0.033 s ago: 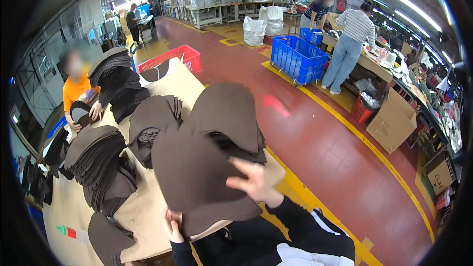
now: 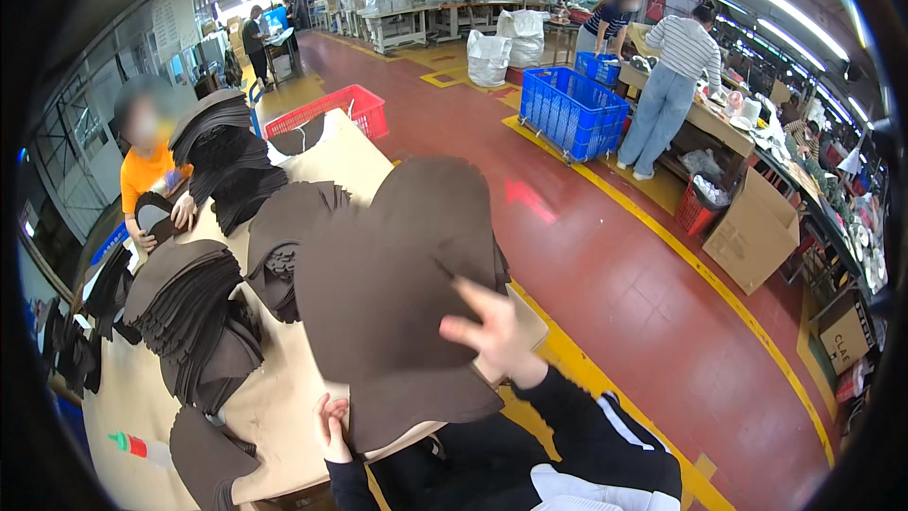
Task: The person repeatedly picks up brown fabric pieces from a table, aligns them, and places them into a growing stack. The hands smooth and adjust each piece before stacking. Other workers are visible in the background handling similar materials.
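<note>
A large dark brown rounded sheet piece [image 2: 378, 312] lies in front of me, overlapping a stack of like pieces behind it. My right hand [image 2: 492, 326] is over its right side, smeared by motion, with thumb and forefinger apart. Whether its fingertips touch the sheet I cannot tell. Close to the sheet's lower left edge is my left hand [image 2: 333, 424], palm partly turned up, fingers loosely stretched and apart. Left of the sheet stand a fanned stack of brown pieces [image 2: 184, 293] and a smaller stack [image 2: 274, 260].
The pale table [image 2: 284, 397] carries more brown stacks and a bottle [image 2: 137, 447] with a green tip. Across it, a person in an orange top [image 2: 142, 180] handles pieces. A red crate [image 2: 364, 114] stands behind the table; a blue crate [image 2: 572, 114] is on the floor at right.
The brown sheet has shifted slightly right, covering more of the stack behind. My right hand has moved a little to the right, and my left fingers have spread slightly at the edge.
</note>
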`<act>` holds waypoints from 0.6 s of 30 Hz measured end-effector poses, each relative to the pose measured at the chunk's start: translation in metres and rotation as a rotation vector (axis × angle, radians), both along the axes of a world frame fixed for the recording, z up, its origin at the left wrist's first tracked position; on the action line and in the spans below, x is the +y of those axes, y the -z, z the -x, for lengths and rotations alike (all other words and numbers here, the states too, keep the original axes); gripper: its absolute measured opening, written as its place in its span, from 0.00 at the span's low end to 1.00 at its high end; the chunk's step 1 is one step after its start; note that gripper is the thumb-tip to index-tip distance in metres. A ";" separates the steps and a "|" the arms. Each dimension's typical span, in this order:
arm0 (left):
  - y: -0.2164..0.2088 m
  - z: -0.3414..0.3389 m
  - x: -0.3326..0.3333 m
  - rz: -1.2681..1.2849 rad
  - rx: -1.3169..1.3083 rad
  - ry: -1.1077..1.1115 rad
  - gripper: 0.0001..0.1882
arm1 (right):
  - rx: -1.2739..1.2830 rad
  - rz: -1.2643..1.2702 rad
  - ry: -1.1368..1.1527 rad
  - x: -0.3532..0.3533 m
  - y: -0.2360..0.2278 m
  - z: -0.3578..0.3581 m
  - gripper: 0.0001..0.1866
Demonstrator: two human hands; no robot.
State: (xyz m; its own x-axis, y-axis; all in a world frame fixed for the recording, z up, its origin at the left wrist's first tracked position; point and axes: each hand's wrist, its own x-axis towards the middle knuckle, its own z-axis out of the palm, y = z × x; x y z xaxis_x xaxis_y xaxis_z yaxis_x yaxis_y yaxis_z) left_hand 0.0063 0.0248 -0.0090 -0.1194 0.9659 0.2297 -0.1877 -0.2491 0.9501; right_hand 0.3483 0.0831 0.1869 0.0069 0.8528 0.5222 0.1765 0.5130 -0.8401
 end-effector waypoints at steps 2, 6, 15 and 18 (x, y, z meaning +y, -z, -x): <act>-0.004 -0.002 0.000 0.121 0.064 -0.093 0.20 | 0.217 -0.035 0.074 0.040 -0.014 -0.011 0.31; -0.017 -0.021 0.004 0.174 0.207 -0.094 0.15 | 0.262 0.063 0.173 0.109 -0.017 -0.045 0.30; -0.016 -0.018 0.011 0.169 0.278 -0.136 0.12 | 0.027 0.113 0.283 0.141 0.019 -0.060 0.35; -0.017 -0.019 0.012 0.169 0.293 -0.135 0.11 | 0.138 0.024 0.141 0.144 0.030 -0.069 0.36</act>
State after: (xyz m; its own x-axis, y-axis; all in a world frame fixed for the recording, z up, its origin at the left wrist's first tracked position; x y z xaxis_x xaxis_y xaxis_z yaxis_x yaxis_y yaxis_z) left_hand 0.0254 0.0367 0.0082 -0.2015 0.9731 0.1114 0.1225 -0.0878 0.9886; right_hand 0.4177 0.2271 0.1572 0.1975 0.8506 0.4874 0.1275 0.4707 -0.8730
